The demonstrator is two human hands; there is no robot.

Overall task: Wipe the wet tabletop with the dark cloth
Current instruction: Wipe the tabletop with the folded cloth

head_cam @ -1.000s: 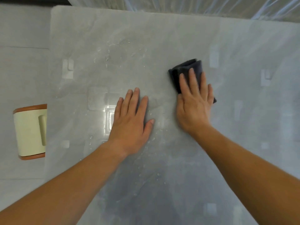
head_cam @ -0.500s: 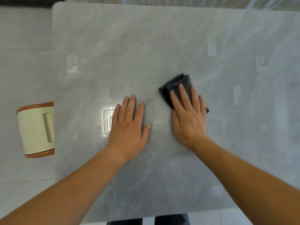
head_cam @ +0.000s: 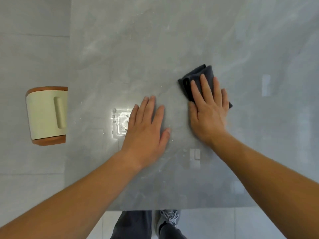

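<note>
The right hand (head_cam: 208, 111) covers most of the cloth (head_cam: 195, 78); only its far left folds and a small corner at the right show. The counter (head_cam: 155, 49) runs out of the picture at the far and right edges. At the left, the chair (head_cam: 44, 116) is partly hidden under the counter. Both forearms, the trousers (head_cam: 134, 225) and the shoe (head_cam: 168, 219) are cut off by the picture's edges.

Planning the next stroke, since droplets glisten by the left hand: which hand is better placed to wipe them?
Right, probably. The right hand lies flat on the dark cloth, while the left hand rests bare on the tabletop, nearer the droplets but holding nothing. It may need to lift.
</note>
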